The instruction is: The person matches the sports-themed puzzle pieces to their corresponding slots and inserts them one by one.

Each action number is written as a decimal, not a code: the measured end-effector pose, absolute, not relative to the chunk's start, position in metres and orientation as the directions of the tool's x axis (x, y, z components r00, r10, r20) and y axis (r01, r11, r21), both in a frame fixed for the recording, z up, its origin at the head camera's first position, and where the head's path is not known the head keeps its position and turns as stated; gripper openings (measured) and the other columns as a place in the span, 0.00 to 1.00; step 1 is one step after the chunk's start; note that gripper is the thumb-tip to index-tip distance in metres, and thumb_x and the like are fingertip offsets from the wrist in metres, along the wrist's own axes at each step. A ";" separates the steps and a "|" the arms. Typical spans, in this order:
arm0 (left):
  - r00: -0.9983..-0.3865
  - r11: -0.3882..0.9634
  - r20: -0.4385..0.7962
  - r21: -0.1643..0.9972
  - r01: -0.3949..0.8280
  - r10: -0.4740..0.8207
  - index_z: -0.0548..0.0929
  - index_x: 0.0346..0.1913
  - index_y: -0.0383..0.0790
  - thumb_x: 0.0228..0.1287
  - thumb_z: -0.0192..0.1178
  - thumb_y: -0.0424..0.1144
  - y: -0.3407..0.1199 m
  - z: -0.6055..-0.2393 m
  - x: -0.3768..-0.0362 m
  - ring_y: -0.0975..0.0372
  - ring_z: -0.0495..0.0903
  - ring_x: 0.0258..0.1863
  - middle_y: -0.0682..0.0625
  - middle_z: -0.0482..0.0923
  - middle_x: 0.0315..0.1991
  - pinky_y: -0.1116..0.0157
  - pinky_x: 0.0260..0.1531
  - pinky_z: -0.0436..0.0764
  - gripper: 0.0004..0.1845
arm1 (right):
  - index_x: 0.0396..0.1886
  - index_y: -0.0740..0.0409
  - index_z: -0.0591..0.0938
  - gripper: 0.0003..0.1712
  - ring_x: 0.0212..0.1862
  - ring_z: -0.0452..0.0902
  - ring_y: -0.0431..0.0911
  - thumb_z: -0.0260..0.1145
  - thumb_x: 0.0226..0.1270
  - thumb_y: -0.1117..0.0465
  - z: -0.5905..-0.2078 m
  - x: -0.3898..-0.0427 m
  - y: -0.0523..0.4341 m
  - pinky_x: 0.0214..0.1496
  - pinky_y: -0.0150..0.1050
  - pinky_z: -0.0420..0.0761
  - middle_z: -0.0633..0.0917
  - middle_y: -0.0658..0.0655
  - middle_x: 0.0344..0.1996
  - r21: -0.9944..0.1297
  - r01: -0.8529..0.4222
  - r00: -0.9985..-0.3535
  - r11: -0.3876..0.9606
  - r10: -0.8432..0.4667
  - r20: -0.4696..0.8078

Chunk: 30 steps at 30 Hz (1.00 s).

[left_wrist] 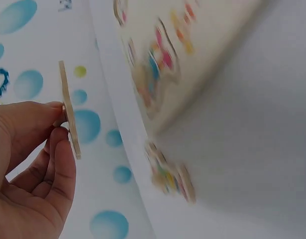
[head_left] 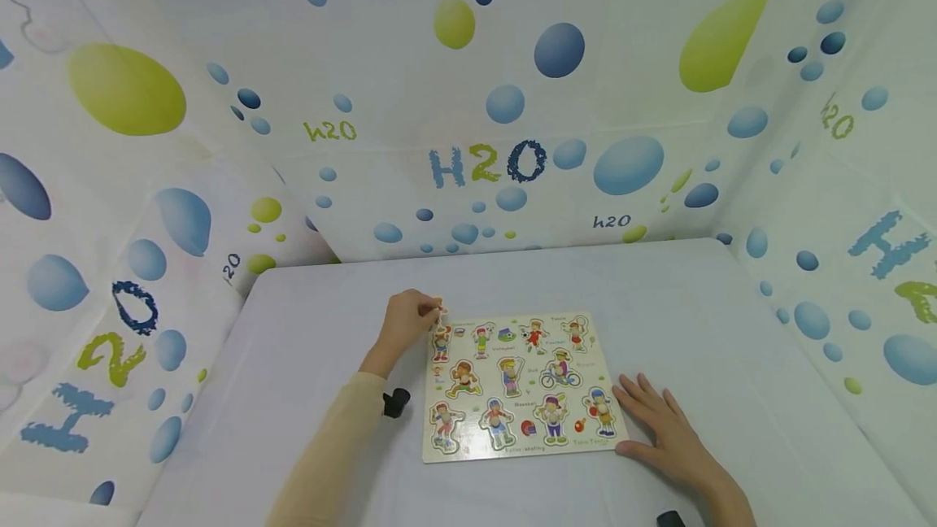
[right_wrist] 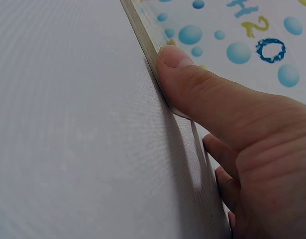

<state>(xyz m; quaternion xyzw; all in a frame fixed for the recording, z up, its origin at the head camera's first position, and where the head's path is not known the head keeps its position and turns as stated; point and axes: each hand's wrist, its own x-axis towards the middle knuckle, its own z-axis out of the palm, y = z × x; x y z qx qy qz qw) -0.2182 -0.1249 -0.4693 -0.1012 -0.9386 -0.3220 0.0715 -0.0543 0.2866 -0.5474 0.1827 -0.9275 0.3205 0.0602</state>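
My left hand (head_left: 410, 320) is at the far left corner of a wooden peg puzzle board (head_left: 468, 386) printed with sports figures. In the left wrist view, its thumb and fingers pinch a thin wooden puzzle piece (left_wrist: 70, 112) by the knob. That piece is turned edge-on, so its picture is hidden. A loose, blurred puzzle piece (left_wrist: 170, 174) lies on the table just off a board corner. My right hand (head_left: 666, 433) has its fingers spread beside the board's right edge. Its thumb (right_wrist: 185, 74) touches the near right corner.
The board lies flat on a white-covered table (head_left: 322, 299). Behind and at both sides stands white cloth (head_left: 395, 88) with blue and green drops. Black wrist devices (head_left: 396, 402) show near each wrist.
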 end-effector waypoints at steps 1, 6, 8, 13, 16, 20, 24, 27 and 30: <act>-0.968 0.772 0.196 0.586 0.245 0.159 0.89 0.39 0.34 0.61 0.66 0.32 -0.118 -0.469 -0.218 0.56 0.80 0.35 0.44 0.83 0.35 0.60 0.37 0.81 0.06 | 0.69 0.53 0.72 0.44 0.76 0.33 0.25 0.73 0.53 0.44 -0.547 -0.054 0.287 0.77 0.36 0.27 0.69 0.63 0.70 -0.571 -0.379 -0.925 0.728 -0.300 0.231; -0.950 0.756 0.203 0.576 0.312 0.238 0.89 0.37 0.35 0.61 0.65 0.32 -0.086 -0.468 -0.219 0.56 0.81 0.34 0.45 0.83 0.33 0.59 0.37 0.81 0.05 | 0.69 0.53 0.72 0.44 0.77 0.34 0.27 0.73 0.53 0.45 -0.546 -0.055 0.287 0.77 0.38 0.28 0.69 0.63 0.70 -0.576 -0.374 -0.927 0.727 -0.300 0.224; -0.939 0.743 0.206 0.575 0.343 0.275 0.89 0.37 0.35 0.62 0.65 0.32 -0.074 -0.469 -0.219 0.57 0.80 0.33 0.46 0.83 0.33 0.60 0.37 0.81 0.05 | 0.69 0.53 0.72 0.44 0.77 0.35 0.30 0.73 0.54 0.44 -0.546 -0.056 0.287 0.78 0.38 0.28 0.68 0.63 0.71 -0.582 -0.369 -0.929 0.725 -0.300 0.216; -0.918 0.727 0.201 0.562 0.395 0.343 0.89 0.37 0.36 0.63 0.63 0.32 -0.049 -0.473 -0.220 0.58 0.80 0.33 0.46 0.83 0.34 0.63 0.36 0.80 0.05 | 0.70 0.52 0.71 0.44 0.78 0.38 0.33 0.72 0.55 0.43 -0.546 -0.057 0.286 0.77 0.37 0.28 0.68 0.63 0.71 -0.591 -0.357 -0.934 0.724 -0.299 0.198; -0.903 0.718 0.215 0.549 0.427 0.373 0.89 0.37 0.36 0.63 0.63 0.31 -0.037 -0.476 -0.221 0.59 0.80 0.32 0.46 0.84 0.35 0.66 0.33 0.79 0.06 | 0.69 0.53 0.72 0.44 0.78 0.37 0.31 0.72 0.54 0.43 -0.546 -0.057 0.286 0.78 0.38 0.29 0.68 0.63 0.71 -0.587 -0.357 -0.934 0.726 -0.296 0.202; -0.889 0.704 0.221 0.547 0.454 0.402 0.90 0.34 0.37 0.62 0.62 0.30 -0.023 -0.477 -0.222 0.59 0.81 0.31 0.46 0.86 0.35 0.67 0.32 0.78 0.06 | 0.69 0.53 0.72 0.44 0.76 0.35 0.27 0.73 0.53 0.43 -0.546 -0.055 0.286 0.78 0.40 0.29 0.69 0.63 0.70 -0.584 -0.355 -0.935 0.730 -0.292 0.203; -0.890 0.699 0.191 0.560 0.446 0.414 0.90 0.34 0.37 0.62 0.62 0.30 -0.011 -0.479 -0.222 0.60 0.82 0.31 0.46 0.87 0.36 0.69 0.30 0.77 0.07 | 0.69 0.53 0.72 0.44 0.77 0.35 0.28 0.72 0.53 0.43 -0.546 -0.054 0.285 0.78 0.41 0.29 0.68 0.63 0.71 -0.592 -0.342 -0.939 0.730 -0.284 0.192; -0.888 0.694 0.183 0.565 0.447 0.423 0.90 0.35 0.36 0.63 0.61 0.30 -0.004 -0.481 -0.221 0.60 0.82 0.31 0.46 0.88 0.38 0.71 0.29 0.76 0.07 | 0.70 0.52 0.72 0.44 0.78 0.36 0.31 0.72 0.54 0.42 -0.546 -0.054 0.285 0.78 0.43 0.29 0.68 0.63 0.71 -0.600 -0.335 -0.942 0.727 -0.281 0.184; -0.884 0.684 0.182 0.573 0.451 0.430 0.90 0.35 0.36 0.63 0.61 0.30 0.002 -0.483 -0.220 0.59 0.83 0.32 0.46 0.88 0.39 0.71 0.27 0.74 0.07 | 0.69 0.52 0.72 0.44 0.79 0.39 0.36 0.72 0.54 0.42 -0.547 -0.054 0.285 0.78 0.44 0.29 0.68 0.62 0.71 -0.605 -0.330 -0.943 0.725 -0.278 0.182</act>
